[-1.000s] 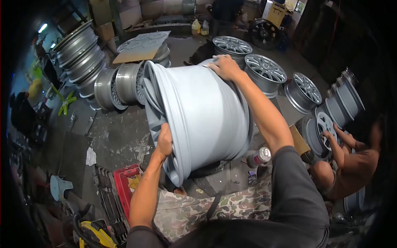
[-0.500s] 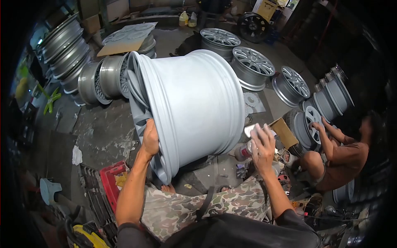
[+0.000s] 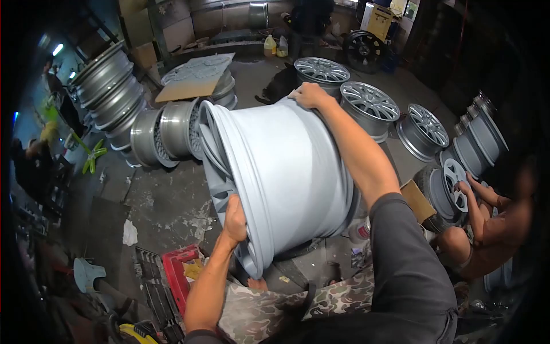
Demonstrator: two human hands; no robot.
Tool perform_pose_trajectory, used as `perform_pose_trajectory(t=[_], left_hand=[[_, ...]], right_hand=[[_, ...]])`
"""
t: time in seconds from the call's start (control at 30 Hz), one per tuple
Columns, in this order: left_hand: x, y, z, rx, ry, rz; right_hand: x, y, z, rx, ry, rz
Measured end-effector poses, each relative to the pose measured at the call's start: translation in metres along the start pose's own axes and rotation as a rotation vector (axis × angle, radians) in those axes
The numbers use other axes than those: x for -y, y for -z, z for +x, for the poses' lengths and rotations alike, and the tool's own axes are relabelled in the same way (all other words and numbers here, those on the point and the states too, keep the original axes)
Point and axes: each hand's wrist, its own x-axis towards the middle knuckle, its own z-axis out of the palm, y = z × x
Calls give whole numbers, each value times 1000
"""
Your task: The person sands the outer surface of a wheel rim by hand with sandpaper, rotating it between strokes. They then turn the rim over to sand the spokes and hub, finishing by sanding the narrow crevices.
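Observation:
A large pale-grey car wheel rim (image 3: 286,166) stands tilted in front of me, its spoked face turned to the left. My left hand (image 3: 234,221) is closed around the near left edge of the rim, by the spokes. My right hand (image 3: 312,96) reaches across to the far upper part of the barrel, fingers curled down against the surface. Whatever lies under those fingers is hidden. A darker grey band runs along the barrel below my right arm. Under that forearm stands a can (image 3: 360,231), partly covered by my sleeve.
Stacked rims (image 3: 109,86) rise at the left, near a board (image 3: 195,77) resting on more rims. Spoked wheels (image 3: 369,103) stand beyond my right arm. A co-worker (image 3: 492,229) crouches at the right, hands on a wheel (image 3: 455,183). A red crate (image 3: 179,275) lies near my left forearm.
My right hand, holding a small white piece before, has moved from beside the rim up to its far top. The view has shifted, and my left hand keeps its grip.

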Motion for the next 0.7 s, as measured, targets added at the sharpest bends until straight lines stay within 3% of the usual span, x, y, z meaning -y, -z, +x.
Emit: perform_pose_trajectory(t=[0.1, 0.17, 0.23, 0.27, 0.37, 0.5, 0.57, 0.7], left_hand=[[-14, 2, 0, 41, 135, 85], [-12, 2, -5, 76, 372, -207], [-12, 1, -3, 103, 278, -190], [-12, 1, -2, 138, 173, -164], [-12, 2, -3, 127, 319, -254], [-16, -1, 1, 127, 154, -131], [-18, -1, 3, 125, 347, -333], [-11, 0, 0, 96, 217, -265]], right_hand=[[18, -19, 2, -140, 10, -149], [36, 2, -50, -158, 5, -38], [17, 1, -124, -525, 338, -176], [26, 17, -177, -572, 413, -286], [6, 7, -278, -680, 295, -393], [-7, 24, -255, -598, 326, -389], [-8, 38, -192, -461, 345, -295], [-7, 27, -20, -36, 247, -258]])
